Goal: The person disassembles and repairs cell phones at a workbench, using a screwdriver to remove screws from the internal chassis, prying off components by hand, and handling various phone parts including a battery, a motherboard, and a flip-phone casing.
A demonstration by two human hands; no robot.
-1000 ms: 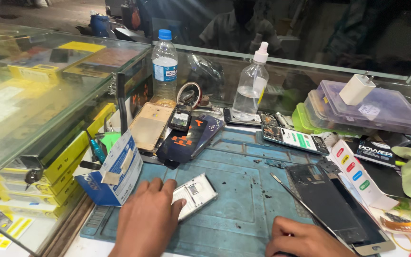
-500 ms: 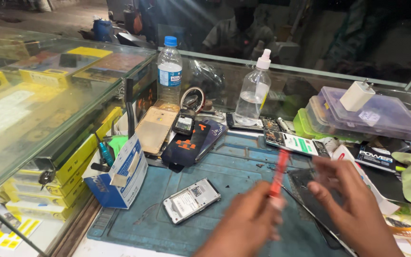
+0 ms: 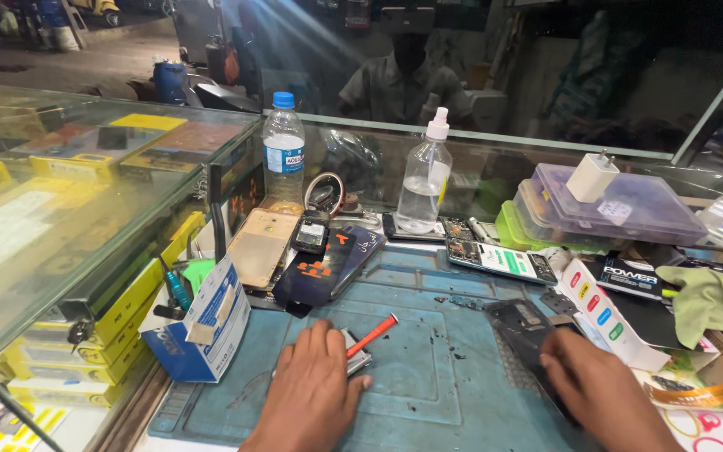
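Now the small silver phone [image 3: 355, 358] lies low and centre in the frame on the blue mat [image 3: 428, 368], mostly hidden under the left hand [image 3: 315, 385], which presses flat on it, fingers loose rather than clenched. A red-handled tool [image 3: 372, 335] rests just beside those fingertips. At lower right, the right hand [image 3: 600, 389] lies spread on a dark phone panel [image 3: 522, 326]. Further back, a water bottle [image 3: 284, 151] and spray bottle [image 3: 425, 176] stand upright.

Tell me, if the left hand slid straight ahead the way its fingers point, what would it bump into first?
Most likely the dark blue phone cover lying past the left hand, beyond a stretch of bare blue mat. The hand already rests on a small opened phone beside a red-handled tool. Depth is hard to judge.
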